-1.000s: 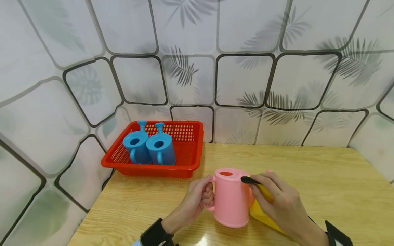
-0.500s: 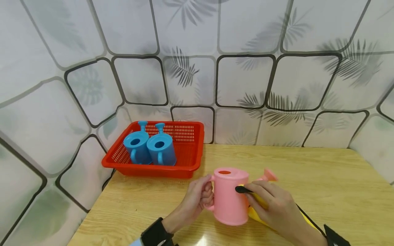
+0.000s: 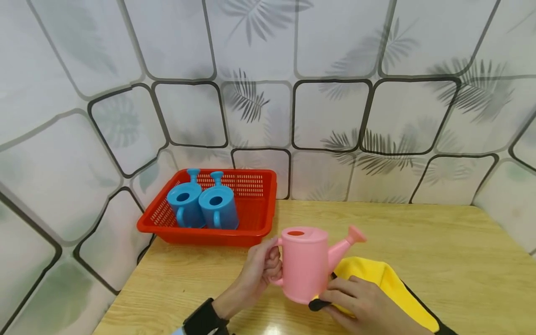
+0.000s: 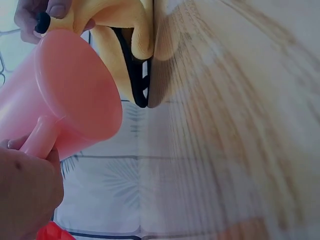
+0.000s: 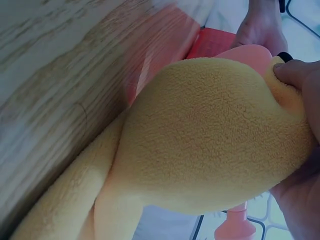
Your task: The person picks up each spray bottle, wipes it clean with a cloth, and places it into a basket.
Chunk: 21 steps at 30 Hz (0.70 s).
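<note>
The left hand [image 3: 263, 267] grips the handle [image 4: 41, 139] of a pink watering can [image 3: 304, 265], held above the table [image 3: 460, 260] well forward of its back edge, spout [image 3: 339, 253] pointing right. The right hand [image 3: 364, 304] pinches a black-edged yellow cloth [image 3: 391, 281] at the can's base. At the table's back left corner, a red basket [image 3: 256, 207] holds two blue watering cans [image 3: 228, 209].
</note>
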### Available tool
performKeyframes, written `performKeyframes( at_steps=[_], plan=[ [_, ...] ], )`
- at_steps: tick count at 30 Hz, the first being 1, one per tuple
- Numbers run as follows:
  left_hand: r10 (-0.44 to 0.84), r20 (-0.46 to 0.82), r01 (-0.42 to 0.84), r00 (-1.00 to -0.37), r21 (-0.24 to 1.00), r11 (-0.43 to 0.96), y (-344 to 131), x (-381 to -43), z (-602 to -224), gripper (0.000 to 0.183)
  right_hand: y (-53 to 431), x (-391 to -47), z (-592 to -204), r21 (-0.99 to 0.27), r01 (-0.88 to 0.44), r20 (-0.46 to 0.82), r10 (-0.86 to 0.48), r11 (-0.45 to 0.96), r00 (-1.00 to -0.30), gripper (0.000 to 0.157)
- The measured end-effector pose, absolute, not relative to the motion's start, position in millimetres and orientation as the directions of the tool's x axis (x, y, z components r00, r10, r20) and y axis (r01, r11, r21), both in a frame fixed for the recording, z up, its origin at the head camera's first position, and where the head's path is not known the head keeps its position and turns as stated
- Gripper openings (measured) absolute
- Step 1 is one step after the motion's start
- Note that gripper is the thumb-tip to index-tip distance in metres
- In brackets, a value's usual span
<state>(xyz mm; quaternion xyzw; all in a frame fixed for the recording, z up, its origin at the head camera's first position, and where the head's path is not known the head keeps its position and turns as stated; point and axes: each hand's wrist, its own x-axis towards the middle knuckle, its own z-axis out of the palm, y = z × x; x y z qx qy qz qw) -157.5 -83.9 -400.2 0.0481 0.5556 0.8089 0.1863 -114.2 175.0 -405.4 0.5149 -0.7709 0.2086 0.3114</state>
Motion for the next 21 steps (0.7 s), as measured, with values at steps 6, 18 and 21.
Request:
performKeyframes(
  at_steps=[6, 18, 21],
  plan=[
    [0.348, -0.126, -0.240, -0.929, 0.921, -0.306, -88, -158, -397, 0.042, 174, -114, -406, -0.009, -0.932, 0.695, -0.668, 0.363, -0.267, 0.021],
    [0.393, -0.102, -0.245, -0.914, 0.910, -0.334, -83, -152, -399, 0.044, 169, -119, -399, 0.037, -0.921, 0.841, -0.510, 0.389, -0.182, 0.028],
    [0.405, -0.100, -0.249, -0.909, 0.908, -0.336, -79, -149, -401, 0.045, 165, -118, -393, 0.015, -0.917, 0.883, -0.436, 0.399, -0.175, 0.027]
  ],
)
